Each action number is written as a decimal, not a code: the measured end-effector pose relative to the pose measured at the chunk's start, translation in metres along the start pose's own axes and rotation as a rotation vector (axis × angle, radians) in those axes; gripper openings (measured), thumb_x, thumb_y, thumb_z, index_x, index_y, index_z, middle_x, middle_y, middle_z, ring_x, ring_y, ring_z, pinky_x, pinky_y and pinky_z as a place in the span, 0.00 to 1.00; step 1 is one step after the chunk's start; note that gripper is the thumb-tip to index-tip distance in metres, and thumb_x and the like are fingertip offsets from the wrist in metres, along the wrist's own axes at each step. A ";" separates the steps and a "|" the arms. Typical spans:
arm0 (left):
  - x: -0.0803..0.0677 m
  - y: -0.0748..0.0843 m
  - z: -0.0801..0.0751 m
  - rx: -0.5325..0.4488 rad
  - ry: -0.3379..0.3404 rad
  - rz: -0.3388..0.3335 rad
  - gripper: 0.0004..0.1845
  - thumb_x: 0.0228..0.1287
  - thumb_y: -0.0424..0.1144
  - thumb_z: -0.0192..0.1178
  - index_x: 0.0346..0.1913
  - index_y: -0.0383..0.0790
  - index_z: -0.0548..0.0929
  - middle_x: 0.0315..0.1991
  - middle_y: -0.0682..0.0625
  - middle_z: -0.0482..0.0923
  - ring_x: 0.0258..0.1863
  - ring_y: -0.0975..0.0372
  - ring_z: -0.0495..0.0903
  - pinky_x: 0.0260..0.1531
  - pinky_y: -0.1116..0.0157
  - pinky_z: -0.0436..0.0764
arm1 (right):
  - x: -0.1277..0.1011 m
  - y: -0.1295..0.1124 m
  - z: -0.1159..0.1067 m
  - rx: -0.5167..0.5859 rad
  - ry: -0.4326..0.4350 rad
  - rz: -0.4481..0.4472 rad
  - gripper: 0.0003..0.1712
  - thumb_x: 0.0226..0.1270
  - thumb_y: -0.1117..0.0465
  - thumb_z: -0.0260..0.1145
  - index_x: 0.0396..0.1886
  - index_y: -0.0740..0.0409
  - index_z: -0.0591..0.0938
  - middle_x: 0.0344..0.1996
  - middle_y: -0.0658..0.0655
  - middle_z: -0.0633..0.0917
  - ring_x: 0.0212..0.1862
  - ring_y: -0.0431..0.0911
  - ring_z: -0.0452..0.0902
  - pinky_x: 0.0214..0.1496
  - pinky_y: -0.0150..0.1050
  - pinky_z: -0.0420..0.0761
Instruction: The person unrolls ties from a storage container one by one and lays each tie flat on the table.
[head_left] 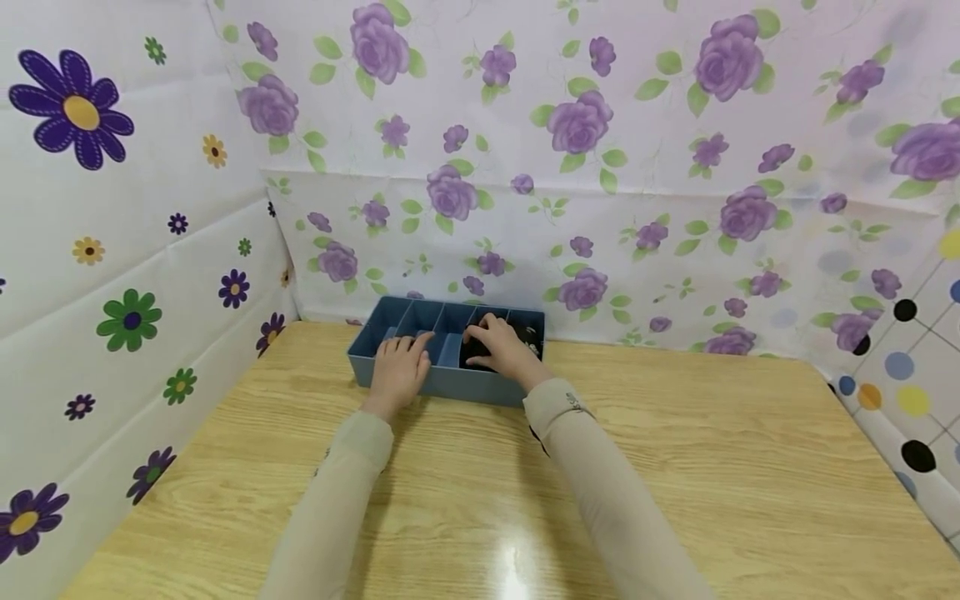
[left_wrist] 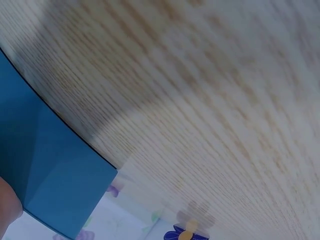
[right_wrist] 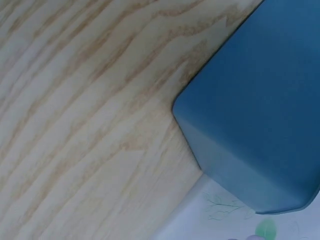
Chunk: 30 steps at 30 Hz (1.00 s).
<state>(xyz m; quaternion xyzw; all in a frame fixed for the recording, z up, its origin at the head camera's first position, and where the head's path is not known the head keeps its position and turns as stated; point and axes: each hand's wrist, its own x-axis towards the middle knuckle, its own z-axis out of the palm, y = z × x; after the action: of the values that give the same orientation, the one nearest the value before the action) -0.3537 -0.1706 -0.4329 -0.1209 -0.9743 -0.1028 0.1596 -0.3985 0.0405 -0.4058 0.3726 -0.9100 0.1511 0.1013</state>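
A blue-grey box (head_left: 472,385) with several compartments in a row stands at the back of the table. Over its front wall reaches my left hand (head_left: 399,371), fingers in the left-hand compartments and thumb pointing right; nothing shows in its grasp. My right hand (head_left: 504,346) is curved round a black, soft-looking item (head_left: 471,350) in the right part of the box, thumb and forefinger on either side of it. More black stuff with pale marks (head_left: 532,337) lies at the right end, partly covered by that hand. The left wrist view shows only a bit of the left hand (left_wrist: 7,205) at the box wall.
The wood-grain table (head_left: 712,467) spreads in front of the box and to its right. A flowered cloth (head_left: 480,225) hangs close behind the box. Another patterned cloth (head_left: 150,267) runs along the left side, and a dotted one (head_left: 907,367) along the right.
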 end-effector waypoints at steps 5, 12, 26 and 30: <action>-0.001 0.002 0.001 -0.009 0.004 -0.004 0.22 0.76 0.43 0.37 0.68 0.47 0.66 0.57 0.38 0.73 0.59 0.44 0.67 0.65 0.47 0.61 | -0.003 0.002 0.003 -0.004 0.045 -0.033 0.16 0.61 0.54 0.67 0.47 0.54 0.79 0.45 0.61 0.74 0.44 0.53 0.72 0.49 0.46 0.75; -0.002 0.002 0.002 -0.015 0.019 -0.002 0.22 0.75 0.43 0.37 0.67 0.47 0.67 0.57 0.39 0.73 0.59 0.45 0.68 0.66 0.47 0.60 | -0.006 0.002 0.001 0.055 0.078 -0.010 0.17 0.61 0.54 0.67 0.48 0.54 0.80 0.48 0.60 0.76 0.48 0.52 0.74 0.54 0.45 0.76; 0.001 0.000 0.004 -0.011 0.018 -0.008 0.22 0.75 0.43 0.38 0.68 0.48 0.67 0.57 0.39 0.73 0.59 0.45 0.67 0.66 0.47 0.59 | -0.005 0.001 -0.007 0.102 0.098 -0.018 0.17 0.61 0.55 0.67 0.49 0.56 0.80 0.49 0.61 0.76 0.51 0.54 0.74 0.58 0.48 0.74; 0.002 -0.001 0.004 -0.010 0.023 -0.005 0.22 0.75 0.43 0.37 0.68 0.48 0.67 0.56 0.39 0.73 0.59 0.45 0.68 0.66 0.47 0.60 | -0.004 0.000 -0.009 0.119 0.094 -0.017 0.17 0.61 0.56 0.67 0.49 0.56 0.79 0.49 0.61 0.76 0.51 0.54 0.73 0.58 0.48 0.74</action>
<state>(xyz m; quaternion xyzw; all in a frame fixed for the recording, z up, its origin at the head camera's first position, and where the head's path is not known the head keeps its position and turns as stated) -0.3566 -0.1700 -0.4364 -0.1182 -0.9721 -0.1097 0.1701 -0.3951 0.0466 -0.3985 0.3779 -0.8905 0.2214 0.1229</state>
